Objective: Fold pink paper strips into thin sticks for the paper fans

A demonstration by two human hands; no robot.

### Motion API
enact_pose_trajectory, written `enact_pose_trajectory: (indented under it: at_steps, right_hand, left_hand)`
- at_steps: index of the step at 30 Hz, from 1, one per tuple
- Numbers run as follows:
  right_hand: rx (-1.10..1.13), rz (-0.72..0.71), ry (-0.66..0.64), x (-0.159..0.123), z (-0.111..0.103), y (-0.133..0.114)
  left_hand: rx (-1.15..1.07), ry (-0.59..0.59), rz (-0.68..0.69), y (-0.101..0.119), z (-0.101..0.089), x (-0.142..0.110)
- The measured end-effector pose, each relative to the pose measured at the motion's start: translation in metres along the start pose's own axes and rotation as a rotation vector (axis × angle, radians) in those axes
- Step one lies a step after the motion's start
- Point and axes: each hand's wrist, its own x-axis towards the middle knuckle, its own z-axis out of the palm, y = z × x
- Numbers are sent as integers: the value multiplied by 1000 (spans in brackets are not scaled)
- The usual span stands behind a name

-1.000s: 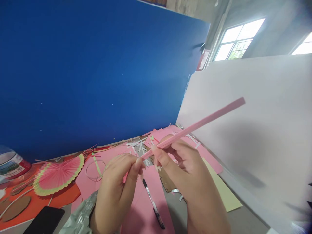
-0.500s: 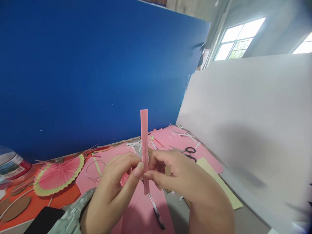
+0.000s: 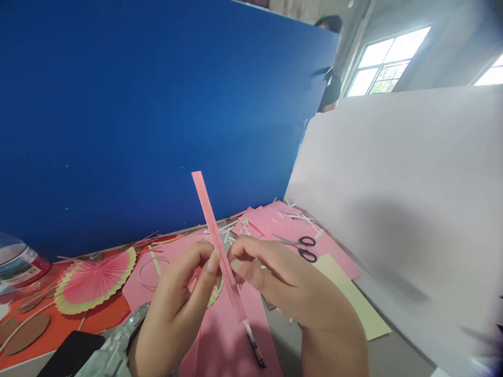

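Note:
A long, narrow folded pink paper strip (image 3: pixel 211 222) is held up in front of me, its top leaning to the left. My left hand (image 3: pixel 188 285) pinches it near the middle between thumb and fingers. On the other side, the curled fingers and thumb of my right hand (image 3: pixel 271 275) close at the strip's right edge; its fingertips are partly hidden. Below the strip's lower end lies a pen (image 3: pixel 253 343) on pink paper (image 3: pixel 223 340). Part of a round pleated paper piece with a pale green edge (image 3: pixel 216 294) shows behind my left fingers.
Scissors (image 3: pixel 304 247) with black handles lie right of my hands, near yellow paper (image 3: pixel 353 301). At left are a pink-and-yellow pleated fan (image 3: pixel 96 280), a plastic jar (image 3: pixel 21 264) and a black phone (image 3: pixel 73 353). Blue (image 3: pixel 157 104) and white (image 3: pixel 412 183) panels border the table.
The pink strip has swung from pointing far right, through upright, to leaning left. My right hand shifted its hold down and right, uncovering the scissors. A person's head appears behind the blue panel.

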Motion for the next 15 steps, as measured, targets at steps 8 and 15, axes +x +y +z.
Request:
enact_pose_trajectory:
  at_steps: [8,15]
  right_hand:
    - [36,52,-11,2,1,-13]
    - [34,13,70,2,8,-9]
  left_hand:
    - [78,-24,44,5,-3,-1]
    - [105,-37,79,7,-3,0]
